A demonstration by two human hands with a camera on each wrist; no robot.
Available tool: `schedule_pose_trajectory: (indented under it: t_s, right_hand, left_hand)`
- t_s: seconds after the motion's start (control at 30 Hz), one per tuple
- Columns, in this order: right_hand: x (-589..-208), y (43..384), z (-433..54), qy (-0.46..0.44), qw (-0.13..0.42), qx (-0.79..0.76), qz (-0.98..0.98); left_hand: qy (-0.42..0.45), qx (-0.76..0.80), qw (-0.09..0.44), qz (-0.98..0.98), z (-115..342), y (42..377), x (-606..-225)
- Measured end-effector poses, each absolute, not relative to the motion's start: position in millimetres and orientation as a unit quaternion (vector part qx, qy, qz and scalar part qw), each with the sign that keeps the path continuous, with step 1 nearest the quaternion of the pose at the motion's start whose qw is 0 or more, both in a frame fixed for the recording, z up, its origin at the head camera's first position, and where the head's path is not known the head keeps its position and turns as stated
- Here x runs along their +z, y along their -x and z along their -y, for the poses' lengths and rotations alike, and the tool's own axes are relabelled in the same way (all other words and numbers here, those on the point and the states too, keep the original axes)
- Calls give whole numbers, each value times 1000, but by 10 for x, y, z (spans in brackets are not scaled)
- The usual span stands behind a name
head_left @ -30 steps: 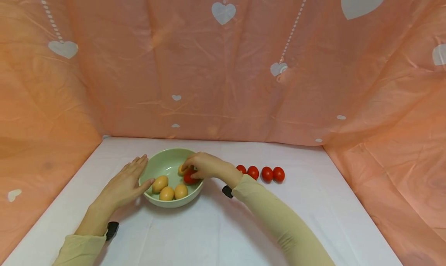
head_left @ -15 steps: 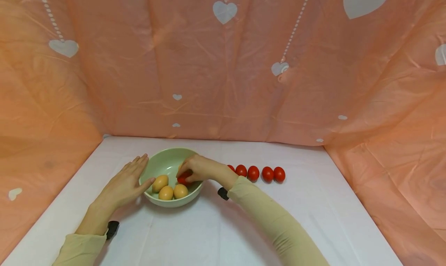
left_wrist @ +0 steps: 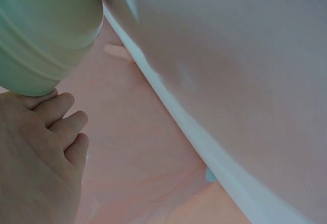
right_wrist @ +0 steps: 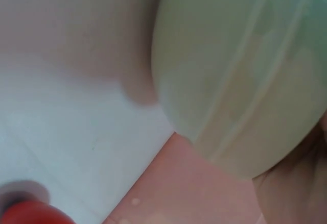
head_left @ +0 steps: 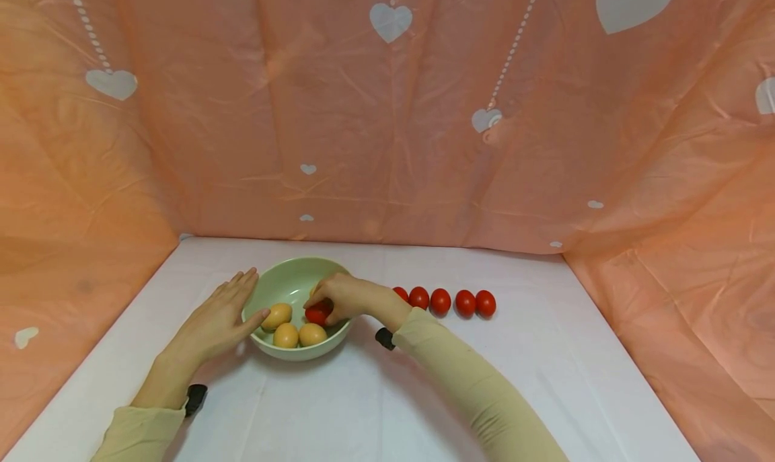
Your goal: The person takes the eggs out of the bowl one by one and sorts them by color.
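Note:
A pale green bowl holds several light brown eggs. Inside it, at the right, my right hand pinches a glossy red egg-shaped tomato, low among the eggs. Part of one more egg shows behind these fingers. My left hand rests against the bowl's left side, fingers straight and thumb over the rim. In the left wrist view, the fingers of the left hand touch the bowl's outer wall. The right wrist view shows the bowl's outside, with the fingertips hidden behind it.
Several more red tomatoes lie in a row on the white tablecloth, right of the bowl; my right wrist partly covers the leftmost. A peach curtain with hearts closes off the back and both sides.
My right hand has moved slightly left and lower in the bowl with the tomato, and the front eggs have shifted a little left. The left hand has stayed in place.

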State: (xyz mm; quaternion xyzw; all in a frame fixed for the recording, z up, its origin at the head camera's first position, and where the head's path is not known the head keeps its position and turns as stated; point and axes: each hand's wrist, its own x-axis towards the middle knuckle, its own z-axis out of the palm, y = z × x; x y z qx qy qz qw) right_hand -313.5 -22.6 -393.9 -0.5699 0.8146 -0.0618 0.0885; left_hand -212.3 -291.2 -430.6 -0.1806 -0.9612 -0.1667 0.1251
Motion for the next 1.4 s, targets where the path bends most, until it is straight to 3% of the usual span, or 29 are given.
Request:
schedule_pose_trajectory:
  t_s: [0.8,1.4]
  right_hand:
    - [-3966,3038,104,511,77,-164,-840]
    - [-4023,2937,-108,462,42,-357,-810]
  left_hand:
    - [172,-167,114,964,2896,2100,-4280]
    - [170,-168,112,965,2888,2102,-4279]
